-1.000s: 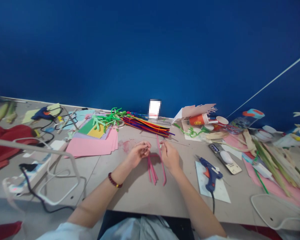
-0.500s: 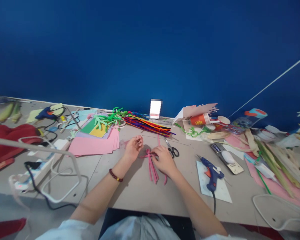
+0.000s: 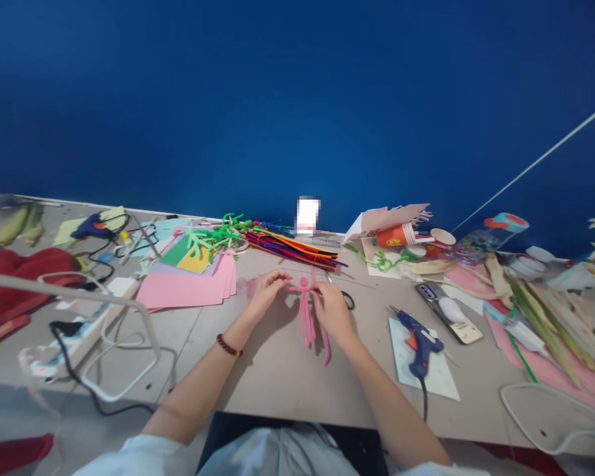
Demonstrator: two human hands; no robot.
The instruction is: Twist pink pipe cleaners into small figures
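The left hand (image 3: 268,295) and right hand (image 3: 331,312) sit close together over the middle of the worktop (image 3: 277,396), both half closed. The right hand's fingertips (image 3: 318,291) pinch one end of the crosswise arm of a pink pipe-cleaner figure (image 3: 305,311). The left hand's fingertips (image 3: 288,277) curl just beside the other end, though whether they have hold of it cannot be told. A dark bead bracelet (image 3: 228,345) circles the left wrist.

The figure lies between the hands, flat on the worktop or just above it. So far it has a small round head loop, a twisted neck, a crosswise arm piece and legs hanging toward the person. A longer pink strand (image 3: 326,347) trails loose beside the legs, so that end is not yet worked in. No face or other added detail shows on the figure.

Just past the right hand, black-handled scissors (image 3: 348,301) lie partly hidden. To the right, a blue hot glue gun (image 3: 419,344) rests on a white card (image 3: 401,360). To the left lies a stack of pink card (image 3: 178,292). Farther off are a bundle of multicoloured pipe cleaners (image 3: 292,248), a green pipe-cleaner shape (image 3: 213,237) and an orange paper cup (image 3: 394,235), all against a blue wall (image 3: 297,99).
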